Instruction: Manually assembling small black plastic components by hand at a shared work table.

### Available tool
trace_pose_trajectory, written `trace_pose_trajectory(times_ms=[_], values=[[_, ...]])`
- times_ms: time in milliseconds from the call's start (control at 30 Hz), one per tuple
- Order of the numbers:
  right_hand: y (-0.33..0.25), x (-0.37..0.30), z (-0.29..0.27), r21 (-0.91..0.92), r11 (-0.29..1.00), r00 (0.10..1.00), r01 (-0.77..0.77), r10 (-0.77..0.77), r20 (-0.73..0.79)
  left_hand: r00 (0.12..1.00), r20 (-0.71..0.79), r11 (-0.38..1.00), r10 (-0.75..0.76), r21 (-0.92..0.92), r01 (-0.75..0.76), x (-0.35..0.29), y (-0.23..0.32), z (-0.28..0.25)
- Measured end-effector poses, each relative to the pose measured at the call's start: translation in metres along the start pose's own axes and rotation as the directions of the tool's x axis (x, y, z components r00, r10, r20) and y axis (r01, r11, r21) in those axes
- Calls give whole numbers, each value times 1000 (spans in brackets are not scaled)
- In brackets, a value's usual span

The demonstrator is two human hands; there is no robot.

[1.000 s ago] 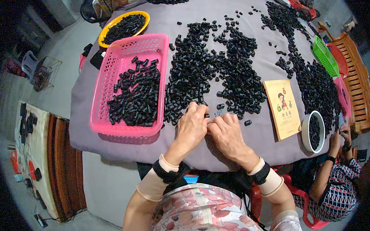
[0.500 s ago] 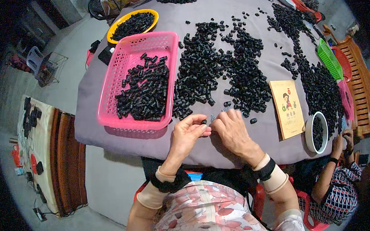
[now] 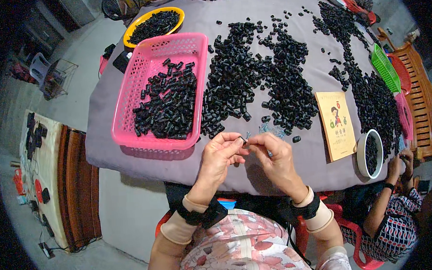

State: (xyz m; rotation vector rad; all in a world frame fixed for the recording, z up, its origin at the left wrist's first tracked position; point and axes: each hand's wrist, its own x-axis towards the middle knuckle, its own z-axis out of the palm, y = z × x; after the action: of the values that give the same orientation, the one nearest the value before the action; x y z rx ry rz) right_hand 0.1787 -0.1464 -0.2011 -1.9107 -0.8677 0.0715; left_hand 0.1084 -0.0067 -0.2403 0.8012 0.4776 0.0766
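My left hand (image 3: 217, 159) pinches a small black plastic piece (image 3: 244, 141) between thumb and fingers, above the table's near edge. The thumb and fingers of my right hand (image 3: 278, 161) are pressed together at the same piece; whatever they grip is too small to make out. Just beyond the right fingers lies a little scatter of tiny clear bluish pieces (image 3: 277, 130). Farther on spreads a big heap of short black plastic tubes (image 3: 230, 76). Left of my hands, a pink perforated basket (image 3: 121, 115) contains more black parts.
On the grey cloth (image 3: 174, 173) a beige booklet (image 3: 336, 151) lies right of the heap, beside a white bowl (image 3: 361, 165) of black parts. A yellow bowl (image 3: 181, 16) and green basket (image 3: 385, 69) stand farther off. A co-worker's hand (image 3: 404, 158) is at the right edge.
My right hand has turned and its fingertips have come to the black piece in my left hand. More of the clear bluish pieces now show. The view has shifted slightly.
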Motion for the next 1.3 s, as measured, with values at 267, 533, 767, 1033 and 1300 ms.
trace_pose_trajectory(times_ms=[267, 533, 767, 1033, 1300], values=[[-2, 0, 5, -6, 1000, 1000, -13, 12, -15, 999, 39, 1000, -24, -16, 25, 4, -1, -3], [2, 4, 9, 54, 995, 996, 87, -87, 3, 998, 56, 998, -8, -55, 12, 3, -4, -5], [15, 12, 6, 323, 935, 986, -144, 110, 121, 980, 185, 995, -79, -37, 88, 8, 5, -10], [33, 22, 13, 458, 811, 917, -364, 227, 327, 980, 173, 975, -99, -178, 130, 15, 9, -12], [17, 24, 12, 353, 919, 976, -177, 119, 180, 987, 147, 976, -64, -195, 92, 14, 9, -11]])
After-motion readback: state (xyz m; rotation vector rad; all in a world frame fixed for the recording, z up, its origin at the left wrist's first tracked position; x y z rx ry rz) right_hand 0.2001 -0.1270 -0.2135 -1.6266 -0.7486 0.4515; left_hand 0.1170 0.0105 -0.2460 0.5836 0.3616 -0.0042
